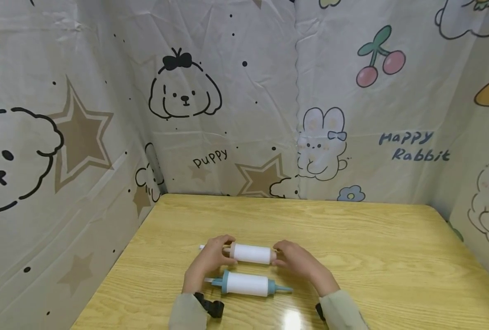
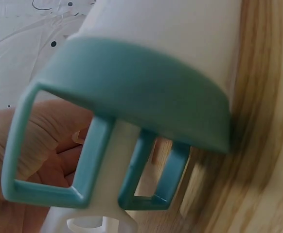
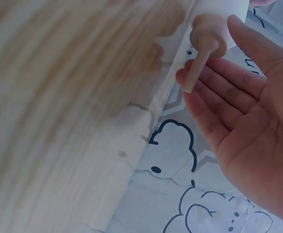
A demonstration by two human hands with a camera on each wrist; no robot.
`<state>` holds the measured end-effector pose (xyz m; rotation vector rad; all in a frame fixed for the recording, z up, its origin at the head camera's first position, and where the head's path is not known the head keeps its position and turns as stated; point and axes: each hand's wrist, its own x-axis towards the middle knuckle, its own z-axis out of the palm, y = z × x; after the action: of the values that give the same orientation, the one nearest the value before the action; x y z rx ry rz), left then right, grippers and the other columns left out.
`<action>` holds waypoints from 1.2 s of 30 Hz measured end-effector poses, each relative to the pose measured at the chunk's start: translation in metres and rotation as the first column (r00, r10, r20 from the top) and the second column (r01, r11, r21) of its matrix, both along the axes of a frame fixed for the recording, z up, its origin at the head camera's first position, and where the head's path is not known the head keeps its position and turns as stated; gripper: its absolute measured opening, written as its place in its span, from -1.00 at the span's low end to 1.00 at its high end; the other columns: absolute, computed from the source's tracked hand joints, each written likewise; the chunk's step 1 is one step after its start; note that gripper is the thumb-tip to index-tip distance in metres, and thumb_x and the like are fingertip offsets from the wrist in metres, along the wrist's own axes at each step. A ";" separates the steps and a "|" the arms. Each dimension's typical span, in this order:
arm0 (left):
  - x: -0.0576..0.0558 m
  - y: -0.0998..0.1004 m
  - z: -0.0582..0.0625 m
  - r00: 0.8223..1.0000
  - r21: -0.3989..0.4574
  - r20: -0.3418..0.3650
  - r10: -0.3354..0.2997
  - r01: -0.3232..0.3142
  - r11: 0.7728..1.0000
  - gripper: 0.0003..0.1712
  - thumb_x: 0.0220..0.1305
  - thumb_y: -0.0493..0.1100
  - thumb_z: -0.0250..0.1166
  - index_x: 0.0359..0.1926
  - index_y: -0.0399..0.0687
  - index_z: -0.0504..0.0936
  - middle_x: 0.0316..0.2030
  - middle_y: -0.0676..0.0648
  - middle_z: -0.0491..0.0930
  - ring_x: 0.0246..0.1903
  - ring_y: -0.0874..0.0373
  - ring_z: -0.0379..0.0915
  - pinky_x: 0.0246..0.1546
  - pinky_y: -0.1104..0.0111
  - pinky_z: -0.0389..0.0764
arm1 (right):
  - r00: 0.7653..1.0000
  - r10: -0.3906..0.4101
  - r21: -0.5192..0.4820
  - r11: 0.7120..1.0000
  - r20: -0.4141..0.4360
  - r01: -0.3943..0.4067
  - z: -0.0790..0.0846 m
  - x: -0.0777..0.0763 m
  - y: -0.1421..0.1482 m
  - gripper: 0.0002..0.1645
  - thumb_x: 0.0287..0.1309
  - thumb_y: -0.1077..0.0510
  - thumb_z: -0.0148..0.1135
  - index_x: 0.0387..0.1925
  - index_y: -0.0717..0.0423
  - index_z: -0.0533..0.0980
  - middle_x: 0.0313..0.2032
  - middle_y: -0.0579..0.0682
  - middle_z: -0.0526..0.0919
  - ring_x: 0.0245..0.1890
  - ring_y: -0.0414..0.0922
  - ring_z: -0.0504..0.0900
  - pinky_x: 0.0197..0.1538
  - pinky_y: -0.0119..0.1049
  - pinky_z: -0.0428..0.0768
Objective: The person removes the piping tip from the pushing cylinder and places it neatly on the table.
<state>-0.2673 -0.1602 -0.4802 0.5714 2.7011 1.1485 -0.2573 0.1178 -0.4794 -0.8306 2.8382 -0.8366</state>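
Observation:
Two icing syringes with white barrels lie on the table. The farther one, the pink-ended syringe (image 1: pixel 251 254), has its handle end at my left hand (image 1: pixel 211 257). Thumb and fingers of that hand curl about its pink collar from both sides. At the nozzle end is my right hand (image 1: pixel 299 261), its fingers fairly straight under the pink nozzle (image 3: pixel 200 68) and its thumb beside the barrel. Nearer to me, the teal-ended syringe (image 1: pixel 246 284) points its nozzle right, untouched. Its teal handle loops (image 2: pixel 83 187) partly hide my left hand in the left wrist view.
The wooden table (image 1: pixel 376 256) reaches back to a patterned cloth (image 1: pixel 244 101) hanging behind it and along both sides. A black wrist strap (image 1: pixel 211 306) sits on the left forearm, above the table near the teal-ended syringe.

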 end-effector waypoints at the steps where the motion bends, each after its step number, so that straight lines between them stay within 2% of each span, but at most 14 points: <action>1: 0.000 0.000 0.000 1.000 0.002 -0.001 0.000 0.000 1.000 -0.30 0.09 -0.25 0.47 0.24 -0.33 0.42 0.21 -0.34 0.48 0.04 -0.21 0.61 -0.03 0.15 0.70 | 1.000 0.003 0.005 1.000 -0.008 -0.003 0.000 0.000 0.000 -0.60 0.19 0.14 0.33 -0.02 0.32 0.55 -0.08 0.17 0.68 -0.08 0.04 0.67 -0.01 -0.07 0.67; 7: -0.002 -0.001 -0.002 1.000 0.021 -0.001 -0.006 0.007 1.000 -0.37 0.10 -0.25 0.46 0.18 -0.30 0.45 0.13 -0.33 0.54 0.00 -0.20 0.64 -0.06 0.16 0.72 | 1.000 0.004 0.013 1.000 -0.015 -0.004 0.001 -0.002 -0.002 -0.75 0.22 0.17 0.31 -0.12 0.23 0.60 -0.20 0.05 0.70 -0.23 -0.12 0.64 -0.18 -0.19 0.64; 13: -0.001 -0.002 -0.004 1.000 0.026 -0.026 -0.003 0.004 1.000 -0.40 0.10 -0.19 0.48 0.14 -0.25 0.49 0.11 -0.25 0.57 0.09 -0.19 0.57 -0.01 0.17 0.70 | 0.999 -0.001 0.008 1.000 -0.043 0.001 0.001 -0.003 -0.001 -0.81 0.24 0.17 0.28 -0.18 0.20 0.62 -0.24 0.02 0.71 -0.28 -0.18 0.62 -0.23 -0.25 0.62; 21: -0.003 -0.003 0.004 0.997 -0.002 -0.078 0.018 -0.018 1.000 -0.38 0.08 -0.04 0.49 0.13 -0.15 0.53 0.12 -0.16 0.59 0.16 -0.18 0.51 0.12 0.00 0.60 | 0.998 -0.013 -0.044 0.999 -0.062 0.010 0.000 -0.004 0.002 -0.79 0.19 0.18 0.31 -0.15 0.19 0.61 -0.18 0.04 0.72 -0.18 -0.10 0.67 -0.08 -0.19 0.69; 30: -0.003 -0.004 0.008 0.995 0.002 -0.096 0.026 -0.026 1.000 -0.34 0.07 0.03 0.49 0.14 -0.15 0.52 0.12 -0.15 0.59 0.16 -0.17 0.50 0.12 0.01 0.60 | 0.997 -0.053 -0.106 0.993 -0.057 0.047 0.002 -0.003 0.003 -0.73 0.19 0.17 0.31 -0.09 0.21 0.60 -0.08 0.12 0.71 -0.10 -0.02 0.69 0.00 -0.12 0.70; 36: -0.003 -0.004 0.014 0.992 0.012 -0.123 0.028 -0.027 1.000 -0.39 0.08 0.02 0.49 0.12 -0.09 0.53 0.10 -0.13 0.60 0.15 -0.15 0.51 0.12 0.01 0.60 | 0.995 -0.070 -0.131 0.990 -0.070 0.060 0.003 -0.005 0.006 -0.68 0.20 0.15 0.31 -0.04 0.21 0.58 -0.05 0.12 0.70 -0.09 -0.02 0.69 -0.04 -0.15 0.70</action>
<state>-0.2701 -0.1645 -0.4665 0.6280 2.8161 1.1708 -0.2625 0.1235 -0.4763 -0.8037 2.9157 -1.0286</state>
